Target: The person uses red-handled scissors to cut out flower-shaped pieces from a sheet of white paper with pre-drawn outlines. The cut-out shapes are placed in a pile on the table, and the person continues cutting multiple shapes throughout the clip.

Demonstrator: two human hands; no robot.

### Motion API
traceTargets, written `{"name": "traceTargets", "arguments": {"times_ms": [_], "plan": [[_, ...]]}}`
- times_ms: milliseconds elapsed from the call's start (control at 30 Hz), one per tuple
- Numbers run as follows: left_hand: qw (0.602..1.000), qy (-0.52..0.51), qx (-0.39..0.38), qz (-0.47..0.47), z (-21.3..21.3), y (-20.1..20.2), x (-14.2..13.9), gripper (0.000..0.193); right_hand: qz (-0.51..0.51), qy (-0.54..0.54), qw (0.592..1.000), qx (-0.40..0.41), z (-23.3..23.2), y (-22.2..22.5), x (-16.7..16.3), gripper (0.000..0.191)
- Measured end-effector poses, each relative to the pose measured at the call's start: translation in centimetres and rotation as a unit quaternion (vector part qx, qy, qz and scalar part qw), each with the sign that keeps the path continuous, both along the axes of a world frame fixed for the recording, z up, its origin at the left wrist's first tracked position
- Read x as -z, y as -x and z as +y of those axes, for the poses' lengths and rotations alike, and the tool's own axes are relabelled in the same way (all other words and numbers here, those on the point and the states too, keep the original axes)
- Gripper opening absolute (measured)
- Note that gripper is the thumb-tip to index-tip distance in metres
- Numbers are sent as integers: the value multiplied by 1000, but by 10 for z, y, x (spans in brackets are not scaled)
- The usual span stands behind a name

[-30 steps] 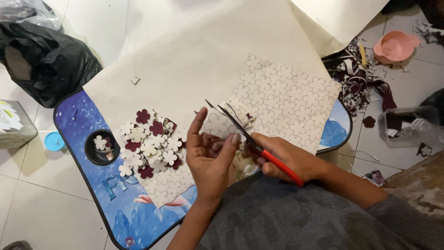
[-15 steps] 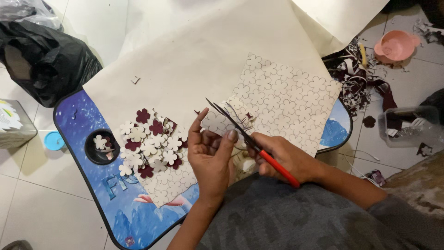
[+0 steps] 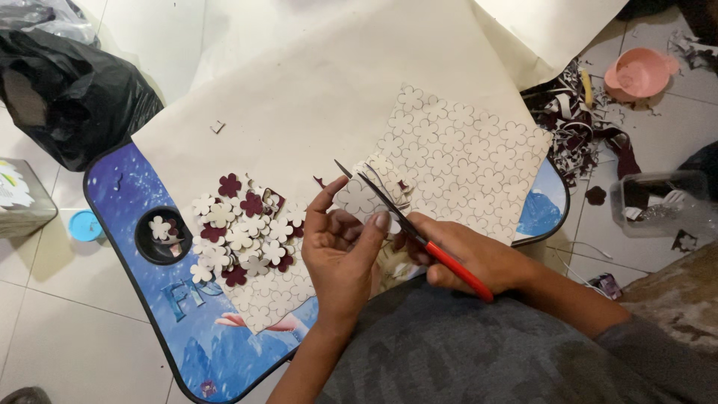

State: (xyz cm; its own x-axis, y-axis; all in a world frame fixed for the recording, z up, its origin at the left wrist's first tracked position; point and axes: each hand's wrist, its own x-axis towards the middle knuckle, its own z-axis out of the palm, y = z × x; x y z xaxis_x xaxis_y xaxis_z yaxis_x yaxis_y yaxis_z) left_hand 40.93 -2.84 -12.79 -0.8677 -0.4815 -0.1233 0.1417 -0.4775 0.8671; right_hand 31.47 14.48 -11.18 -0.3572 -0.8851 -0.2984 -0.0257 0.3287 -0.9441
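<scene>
item one: my left hand (image 3: 340, 251), fingers pinched on a small cream flower-printed piece (image 3: 360, 198), held just above the blue lap table (image 3: 157, 299). item two: my right hand (image 3: 467, 258), clenched round red-handled scissors (image 3: 407, 224), blades parted at that piece. item three: cream sheet of flower outlines (image 3: 471, 168), lying on the large paper (image 3: 314, 97) beside the hands. item four: heap of cut cream and maroon flowers (image 3: 243, 236), left of my left hand. item five: black cup recess (image 3: 161, 236), holding one flower. item six: pink bowl (image 3: 639, 72), far right on the floor.
</scene>
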Motion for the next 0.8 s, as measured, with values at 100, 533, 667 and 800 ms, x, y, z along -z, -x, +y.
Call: {"name": "traceTargets", "arguments": {"times_ms": [100, 533, 667, 800], "plan": [[999, 41, 2, -23, 0, 0, -2, 56, 33, -5, 999, 2, 1, 0, 1, 112], [999, 23, 6, -34, -1, 0, -1, 58, 66, -9, 997, 24, 3, -5, 10, 102], [1000, 12, 1, -22, -4, -1, -1, 60, 90, 12, 996, 20, 3, -4, 12, 97], [1000, 6, 0, -21, -8, -1, -1, 60, 84, -5, 996, 15, 3, -3, 11, 95]]}}
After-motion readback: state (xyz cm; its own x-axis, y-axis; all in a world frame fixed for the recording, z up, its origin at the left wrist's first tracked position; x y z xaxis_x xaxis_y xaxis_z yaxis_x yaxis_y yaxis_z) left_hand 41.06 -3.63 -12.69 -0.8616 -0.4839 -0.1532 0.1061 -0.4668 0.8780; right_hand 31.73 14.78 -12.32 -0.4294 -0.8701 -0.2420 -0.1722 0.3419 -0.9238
